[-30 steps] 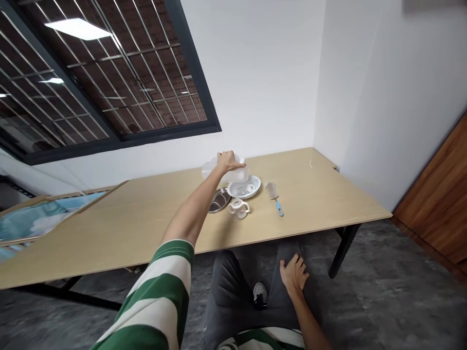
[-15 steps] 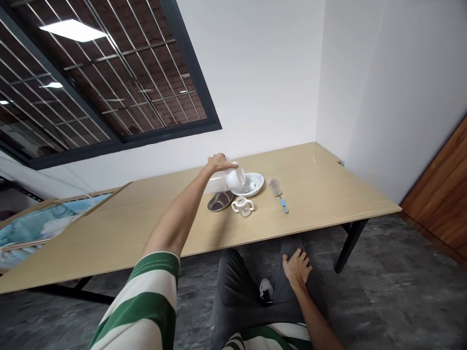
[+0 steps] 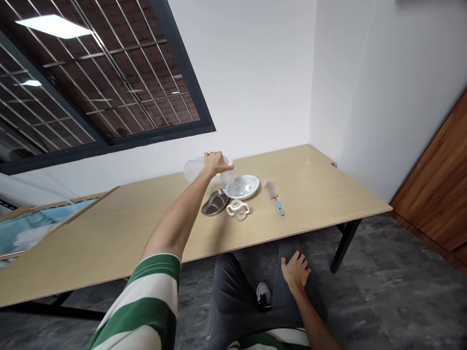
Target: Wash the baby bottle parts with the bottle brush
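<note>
The table point(image 3: 310, 194) is a long pale wooden top set against a white wall. The left hand point(image 3: 215, 163) reaches out over its far side and is closed on a clear dome point(image 3: 193, 169), gripping it from above near its right end. The dome is held in the air above the table, lying roughly on its side, left of and slightly behind the base point(image 3: 242, 187), a white round dish with small parts in it.

Handling: the dome looks like thin, clear plastic, so it is probably light and fairly stiff, smooth enough to slip, and liable to crack if dropped. The rim or the top is the likely place to hold it.

A steel tray point(image 3: 214, 202) lies just left of the base. A white 2-handled cup point(image 3: 238, 209) stands in front of the base. A brush point(image 3: 274, 197) with a blue handle lies to the right.

The right hand point(image 3: 296, 272) rests flat on the thigh, fingers spread, holding nothing.
</note>
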`<state>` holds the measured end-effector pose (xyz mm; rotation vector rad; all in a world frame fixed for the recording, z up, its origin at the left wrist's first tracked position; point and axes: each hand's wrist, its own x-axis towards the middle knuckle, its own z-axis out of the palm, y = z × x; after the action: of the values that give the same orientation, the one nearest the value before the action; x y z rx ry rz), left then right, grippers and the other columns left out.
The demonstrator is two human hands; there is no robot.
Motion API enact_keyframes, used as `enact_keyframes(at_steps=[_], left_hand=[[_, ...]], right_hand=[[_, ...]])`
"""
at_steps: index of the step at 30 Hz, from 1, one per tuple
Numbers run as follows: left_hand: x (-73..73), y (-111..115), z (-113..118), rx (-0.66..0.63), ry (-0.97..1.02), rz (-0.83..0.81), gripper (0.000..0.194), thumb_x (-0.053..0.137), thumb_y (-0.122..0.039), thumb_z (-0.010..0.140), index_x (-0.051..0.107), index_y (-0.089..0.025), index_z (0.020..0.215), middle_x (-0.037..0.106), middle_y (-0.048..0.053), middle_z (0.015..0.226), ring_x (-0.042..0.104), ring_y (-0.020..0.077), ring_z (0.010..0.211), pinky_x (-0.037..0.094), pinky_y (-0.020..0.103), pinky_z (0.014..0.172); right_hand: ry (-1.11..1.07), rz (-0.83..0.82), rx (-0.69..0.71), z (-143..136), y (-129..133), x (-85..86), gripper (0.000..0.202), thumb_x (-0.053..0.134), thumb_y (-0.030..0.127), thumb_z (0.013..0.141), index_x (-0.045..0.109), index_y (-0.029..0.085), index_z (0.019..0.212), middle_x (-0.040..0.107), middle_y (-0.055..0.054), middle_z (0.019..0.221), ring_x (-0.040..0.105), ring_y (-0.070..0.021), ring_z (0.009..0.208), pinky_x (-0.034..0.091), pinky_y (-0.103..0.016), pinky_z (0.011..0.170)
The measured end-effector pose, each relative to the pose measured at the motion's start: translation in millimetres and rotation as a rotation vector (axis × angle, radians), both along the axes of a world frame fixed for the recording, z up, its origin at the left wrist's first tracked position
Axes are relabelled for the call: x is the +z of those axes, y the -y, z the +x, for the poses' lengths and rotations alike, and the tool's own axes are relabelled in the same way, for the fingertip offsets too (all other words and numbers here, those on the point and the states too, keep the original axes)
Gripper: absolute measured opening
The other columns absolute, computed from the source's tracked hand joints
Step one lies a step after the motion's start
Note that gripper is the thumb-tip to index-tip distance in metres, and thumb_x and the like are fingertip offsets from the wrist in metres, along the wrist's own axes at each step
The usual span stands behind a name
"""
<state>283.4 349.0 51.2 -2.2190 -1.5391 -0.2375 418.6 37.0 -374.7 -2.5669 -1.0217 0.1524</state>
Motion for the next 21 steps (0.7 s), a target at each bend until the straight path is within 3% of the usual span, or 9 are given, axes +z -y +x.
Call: enact_keyframes(at_steps=[4,11,16,21], left_hand=[[3.9,-2,-10,0.042,-0.014,-0.072,0.063,0.065,-0.069,0.062,0.059,-0.014,0.090,0.067,0.018,0.093,0.061,0.0354,0.095,0.034,0.045,0.094],[3.5,0,-1,0.020,0.214,-0.266,0.059,0.069,-0.068,0.061,0.058,-0.015,0.086,0.067,0.016,0.102,0.060,0.0367,0.104,0.039,0.044,0.093],[-4.0,-6,9,-0.042,0.254,-0.177,0.068,0.064,-0.074,0.064,0.057,-0.014,0.094,0.066,0.016,0.107,0.059,0.0357,0.105,0.036,0.045,0.095],[-3.2,-3,11,-0.063,0.054,-0.025,0.065,0.062,-0.071,0.064,0.058,-0.012,0.093,0.066,0.018,0.094,0.059,0.0350,0.097,0.034,0.044,0.094]], right_hand=[[-0.014,-0.007,0.003,3,-4,0.2,0.061,0.045,0.046,0.087,0.046,0.005,0.132,0.051,-0.024,0.119,0.051,-0.0368,0.106,0.040,-0.053,0.085],[-0.006,-0.006,0.004,2,-6,-2.7,0.062,0.046,0.047,0.086,0.046,0.005,0.132,0.051,-0.023,0.118,0.051,-0.0368,0.106,0.040,-0.053,0.086],[-0.003,0.008,-0.011,-1,-3,-2.0,0.061,0.047,0.046,0.086,0.047,0.005,0.132,0.051,-0.022,0.118,0.050,-0.0364,0.106,0.040,-0.052,0.085],[-0.040,-0.016,-0.001,0,-1,1.5,0.062,0.046,0.046,0.087,0.045,0.005,0.134,0.049,-0.024,0.122,0.049,-0.0373,0.109,0.039,-0.053,0.087]])
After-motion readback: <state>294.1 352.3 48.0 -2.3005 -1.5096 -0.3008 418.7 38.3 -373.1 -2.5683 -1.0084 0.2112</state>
